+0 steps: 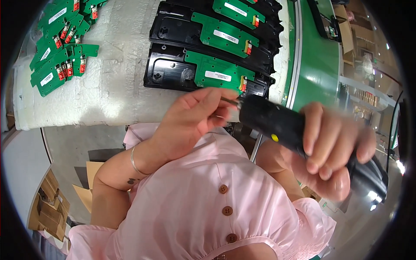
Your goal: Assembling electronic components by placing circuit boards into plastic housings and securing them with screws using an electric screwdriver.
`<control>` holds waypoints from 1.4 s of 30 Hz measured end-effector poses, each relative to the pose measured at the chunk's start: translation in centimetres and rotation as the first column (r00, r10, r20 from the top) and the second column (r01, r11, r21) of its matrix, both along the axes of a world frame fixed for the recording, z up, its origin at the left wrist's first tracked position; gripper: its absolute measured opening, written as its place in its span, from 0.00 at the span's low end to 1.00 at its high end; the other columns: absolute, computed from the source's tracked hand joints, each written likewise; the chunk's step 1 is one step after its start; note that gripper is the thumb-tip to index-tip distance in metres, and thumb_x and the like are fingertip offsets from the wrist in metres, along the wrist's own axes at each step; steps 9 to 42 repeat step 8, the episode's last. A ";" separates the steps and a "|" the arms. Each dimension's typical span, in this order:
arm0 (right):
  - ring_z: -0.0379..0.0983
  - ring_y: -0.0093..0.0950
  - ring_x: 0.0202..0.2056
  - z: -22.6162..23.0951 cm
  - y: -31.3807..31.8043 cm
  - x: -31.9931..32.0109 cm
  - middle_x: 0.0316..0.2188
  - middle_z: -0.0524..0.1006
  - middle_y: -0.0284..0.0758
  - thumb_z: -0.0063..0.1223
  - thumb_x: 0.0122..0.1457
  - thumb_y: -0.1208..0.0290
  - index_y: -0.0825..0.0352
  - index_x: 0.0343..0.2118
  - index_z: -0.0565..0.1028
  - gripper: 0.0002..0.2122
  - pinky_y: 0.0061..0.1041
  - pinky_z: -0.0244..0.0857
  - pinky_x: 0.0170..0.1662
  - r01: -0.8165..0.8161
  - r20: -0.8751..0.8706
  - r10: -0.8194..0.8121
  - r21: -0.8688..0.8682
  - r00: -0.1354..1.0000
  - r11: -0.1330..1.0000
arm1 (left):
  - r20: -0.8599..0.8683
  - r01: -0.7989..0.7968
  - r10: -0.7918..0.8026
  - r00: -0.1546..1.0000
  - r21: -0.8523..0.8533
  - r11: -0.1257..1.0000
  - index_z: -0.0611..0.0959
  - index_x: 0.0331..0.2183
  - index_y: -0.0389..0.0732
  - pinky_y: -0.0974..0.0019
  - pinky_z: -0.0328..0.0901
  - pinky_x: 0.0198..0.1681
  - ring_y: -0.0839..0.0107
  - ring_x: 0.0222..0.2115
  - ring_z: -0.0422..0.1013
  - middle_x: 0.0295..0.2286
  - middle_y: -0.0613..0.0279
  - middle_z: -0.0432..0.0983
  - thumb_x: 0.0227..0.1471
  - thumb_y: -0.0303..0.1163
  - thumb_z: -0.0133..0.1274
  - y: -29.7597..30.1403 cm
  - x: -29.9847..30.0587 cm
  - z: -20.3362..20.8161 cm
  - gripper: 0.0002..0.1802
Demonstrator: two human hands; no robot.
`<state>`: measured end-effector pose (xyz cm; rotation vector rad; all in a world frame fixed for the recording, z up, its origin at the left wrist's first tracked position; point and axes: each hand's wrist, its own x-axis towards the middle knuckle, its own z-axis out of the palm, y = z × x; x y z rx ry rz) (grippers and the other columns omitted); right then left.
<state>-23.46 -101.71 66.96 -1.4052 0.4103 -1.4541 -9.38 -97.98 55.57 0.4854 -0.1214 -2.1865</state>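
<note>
My right hand (333, 149), slightly blurred, wraps round a black electric screwdriver (273, 123) with a yellow dot on its side. The tool lies almost level in front of my chest, its nose pointing left. Its thin metal bit (229, 101) runs in among the closed fingers of my left hand (197, 115); anything small at its tip is hidden. Just beyond my left fingers lies the nearest black plastic housing (167, 71), with a green circuit board (216, 71) seated on it. That board carries a white label and a red-and-yellow component near its right end.
More black housings (175, 28) with green boards (223, 39) line up behind the nearest one. Loose green circuit boards (47, 78) are heaped at the left on the pale, foam-like work surface (121, 73). A green surface (320, 73) stretches along the right. Cardboard boxes (52, 203) stand lower left.
</note>
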 end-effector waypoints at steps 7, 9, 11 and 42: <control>0.58 0.18 0.16 -3.9 -2.0 1.0 0.13 0.60 0.24 0.40 0.46 0.74 0.65 0.43 0.63 0.18 0.19 0.52 0.24 -0.028 -0.078 0.031 0.042 0.996 0.999 | -0.186 0.309 -0.291 0.939 0.078 0.948 0.63 0.48 0.27 0.64 0.60 0.50 0.54 0.45 0.64 0.46 0.40 0.62 0.56 0.34 0.37 1.3 0.9 -1.2 0.23; 0.58 0.18 0.16 -3.9 -1.9 1.1 0.13 0.60 0.25 0.40 0.47 0.73 0.64 0.45 0.63 0.18 0.20 0.52 0.24 -0.010 -0.099 0.015 0.050 0.995 0.999 | -0.173 0.347 -0.340 0.924 0.011 0.938 0.61 0.49 0.28 0.61 0.60 0.50 0.53 0.47 0.63 0.46 0.39 0.61 0.56 0.34 0.38 1.1 1.2 -1.0 0.23; 0.58 0.18 0.16 -3.9 -1.9 1.1 0.13 0.60 0.25 0.40 0.47 0.73 0.64 0.45 0.63 0.18 0.20 0.52 0.24 -0.010 -0.099 0.015 0.050 0.995 0.999 | -0.173 0.347 -0.340 0.924 0.011 0.938 0.61 0.49 0.28 0.61 0.60 0.50 0.53 0.47 0.63 0.46 0.39 0.61 0.56 0.34 0.38 1.1 1.2 -1.0 0.23; 0.58 0.18 0.16 -3.9 -1.9 1.1 0.13 0.60 0.25 0.40 0.47 0.73 0.64 0.45 0.63 0.18 0.20 0.52 0.24 -0.010 -0.099 0.015 0.050 0.995 0.999 | -0.173 0.347 -0.340 0.924 0.011 0.938 0.61 0.49 0.28 0.61 0.60 0.50 0.53 0.47 0.63 0.46 0.39 0.61 0.56 0.34 0.38 1.1 1.2 -1.0 0.23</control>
